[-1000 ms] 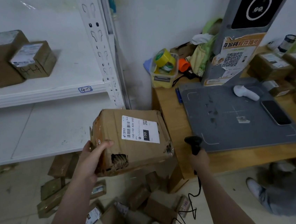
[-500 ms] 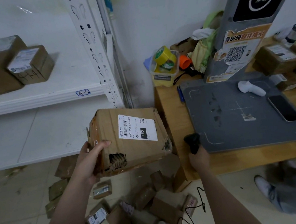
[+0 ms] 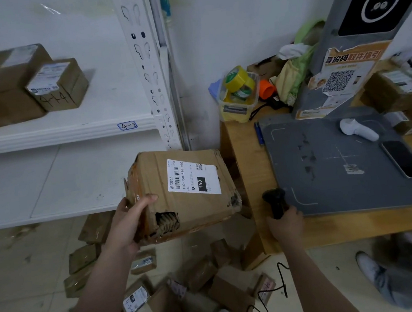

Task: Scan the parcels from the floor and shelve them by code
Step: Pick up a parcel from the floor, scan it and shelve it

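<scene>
My left hand [image 3: 131, 224] grips the left end of a dented brown cardboard parcel [image 3: 159, 186] and holds it up in the air. The parcel's white label [image 3: 193, 177] faces up and reads 150. My right hand [image 3: 284, 226] grips a black handheld scanner [image 3: 275, 200] by the front edge of the wooden desk [image 3: 240, 157], to the right of the parcel. Several more small brown parcels [image 3: 199, 273] lie scattered on the floor below. On the white shelf [image 3: 70, 134] marked 4-2 stand two parcels [image 3: 57, 83].
A grey scanning mat [image 3: 333, 168] covers the desk, with a white scanner [image 3: 358, 129] and a phone [image 3: 403, 159] on it. A tub with tape rolls [image 3: 240, 91] stands at the back. Another person's shoe [image 3: 369, 268] is at the lower right. The lower shelf [image 3: 62, 178] is bare.
The view has shifted slightly. The parcel stays in my left hand and has turned a little, its label now more square to me. My right hand keeps the scanner by the desk edge.
</scene>
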Available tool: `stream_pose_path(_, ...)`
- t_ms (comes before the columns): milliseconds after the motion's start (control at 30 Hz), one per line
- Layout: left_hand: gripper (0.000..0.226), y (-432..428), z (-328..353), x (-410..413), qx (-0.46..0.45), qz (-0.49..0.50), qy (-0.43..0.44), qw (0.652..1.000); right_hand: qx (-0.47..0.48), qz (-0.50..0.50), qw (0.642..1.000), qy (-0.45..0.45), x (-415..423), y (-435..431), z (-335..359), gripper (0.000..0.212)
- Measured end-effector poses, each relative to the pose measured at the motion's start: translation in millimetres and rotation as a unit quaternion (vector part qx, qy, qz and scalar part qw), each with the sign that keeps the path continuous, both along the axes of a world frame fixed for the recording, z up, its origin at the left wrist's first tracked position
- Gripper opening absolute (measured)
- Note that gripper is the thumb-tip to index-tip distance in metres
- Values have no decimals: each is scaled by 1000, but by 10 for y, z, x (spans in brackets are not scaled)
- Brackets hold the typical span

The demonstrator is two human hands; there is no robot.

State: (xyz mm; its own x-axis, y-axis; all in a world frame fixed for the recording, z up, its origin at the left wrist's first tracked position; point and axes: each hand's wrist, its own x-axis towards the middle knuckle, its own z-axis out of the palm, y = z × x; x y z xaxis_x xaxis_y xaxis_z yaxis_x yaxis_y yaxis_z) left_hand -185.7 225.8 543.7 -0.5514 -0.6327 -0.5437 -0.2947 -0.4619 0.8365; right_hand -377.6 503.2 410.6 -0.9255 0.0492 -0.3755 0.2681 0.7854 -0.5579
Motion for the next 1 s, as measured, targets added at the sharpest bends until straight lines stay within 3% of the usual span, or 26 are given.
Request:
stream_pose_path(67, 73, -30, 5, 43, 8, 5, 3, 1000, -2, -12, 999, 42, 29, -23, 103, 69)
stream_pose_path(233, 107, -231, 26, 217, 4, 18, 4, 1000, -50, -14, 992, 118, 96, -268, 452, 68)
stream_pose_path(367, 99, -445, 97, 400, -12, 27, 32, 999, -89, 37, 986, 137, 278, -684, 805, 62)
stream_pose_path(467, 97, -638, 199, 632, -5, 42, 56, 998, -193, 71, 973, 104, 512, -1083, 1066, 60)
stream_pose_path(567, 60, -844, 380, 949, -14, 51, 77, 996, -304, 106, 946, 23, 826, -1525, 1339, 64)
stream_pose_path(633, 53, -1000, 478, 1217, -14, 45, 93, 995, -382, 133, 913, -53, 1083, -1818, 1514, 62)
stream_pose_path(733, 73, -1263, 549, 1692, -30, 30, 119, 992, -421, 199, 875, -129, 1490, -2196, 1708, 61)
stream_pose_path(867, 89, -1651, 588, 2358, -59, 24, 136, 989, -474, 255, 820, -194, 2007, -2596, 1831, 89)
stream_pose_path(1000, 102, -2015, 606, 2936, -63, 33, 160, 985, -515, 276, 769, -260, 2414, -2965, 1924, 80)
